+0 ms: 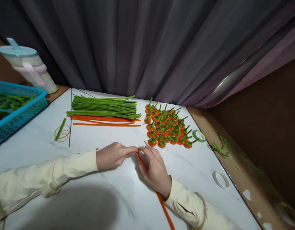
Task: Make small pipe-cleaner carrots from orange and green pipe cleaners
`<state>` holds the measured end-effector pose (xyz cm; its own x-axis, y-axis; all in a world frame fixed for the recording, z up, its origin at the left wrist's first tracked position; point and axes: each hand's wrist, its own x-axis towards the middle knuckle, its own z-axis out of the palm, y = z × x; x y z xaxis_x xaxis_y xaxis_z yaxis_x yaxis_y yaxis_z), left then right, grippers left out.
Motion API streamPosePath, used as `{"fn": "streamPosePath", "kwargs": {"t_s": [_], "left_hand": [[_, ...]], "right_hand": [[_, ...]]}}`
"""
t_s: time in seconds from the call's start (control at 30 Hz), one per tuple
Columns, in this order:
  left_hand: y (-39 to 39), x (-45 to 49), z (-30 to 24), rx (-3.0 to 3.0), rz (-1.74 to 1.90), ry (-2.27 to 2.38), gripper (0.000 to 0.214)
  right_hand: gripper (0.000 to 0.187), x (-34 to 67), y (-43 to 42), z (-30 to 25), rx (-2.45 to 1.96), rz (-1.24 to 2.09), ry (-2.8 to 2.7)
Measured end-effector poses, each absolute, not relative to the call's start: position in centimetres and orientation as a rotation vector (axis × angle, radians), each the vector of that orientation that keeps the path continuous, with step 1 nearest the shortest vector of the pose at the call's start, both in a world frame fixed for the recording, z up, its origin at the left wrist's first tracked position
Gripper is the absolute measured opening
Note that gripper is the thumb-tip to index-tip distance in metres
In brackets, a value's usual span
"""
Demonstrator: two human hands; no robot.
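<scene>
My left hand (113,155) and my right hand (154,167) meet over the white table (101,191), both pinched on one end of an orange pipe cleaner (164,209). Its stem runs back under my right wrist toward the table's near edge. A small pale stick tip (145,142) shows just above my right fingers. Just beyond my hands lies a patch of several finished orange pieces with green stalks (168,127). Further left lie a bundle of green pipe cleaners (104,107) and a few orange ones (106,120).
A blue basket (16,116) holding green pieces sits at the left, with a lidded jug (29,65) behind it. Rubber bands and a short green stem (62,131) lie mid-left. A green tape roll (199,136) and a white tape roll (220,179) sit right. Dark curtain behind.
</scene>
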<state>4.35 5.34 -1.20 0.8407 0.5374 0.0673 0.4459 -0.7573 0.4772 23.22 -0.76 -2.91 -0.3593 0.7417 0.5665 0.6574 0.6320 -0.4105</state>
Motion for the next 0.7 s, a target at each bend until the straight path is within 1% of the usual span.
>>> {"fn": "streamPosePath", "kwargs": {"t_s": [0.1,0.3,0.37,0.53,0.7], "left_hand": [[5.3,4.3,-1.3,2.604,0.261,0.718,0.028],[5.5,4.3,-0.9,2.678,0.193,0.679,0.04],[5.6,4.3,-0.7,2.689,0.17,0.671,0.038],[5.6,4.4,-0.3,2.616,0.146,0.707,0.023],[5.4,4.6,0.0,2.577,0.196,0.664,0.025]], "right_hand": [[0.04,23.2,-0.8,-3.1,-1.076,0.156,-2.092],[0.035,23.2,-0.9,-3.2,-1.089,0.165,-2.106],[0.033,23.3,-0.9,-3.2,-1.084,0.171,-2.119],[0.03,23.3,-0.8,-3.1,-1.05,0.153,-2.153],[0.019,23.2,-0.6,-2.8,-1.055,0.147,-2.172]]}}
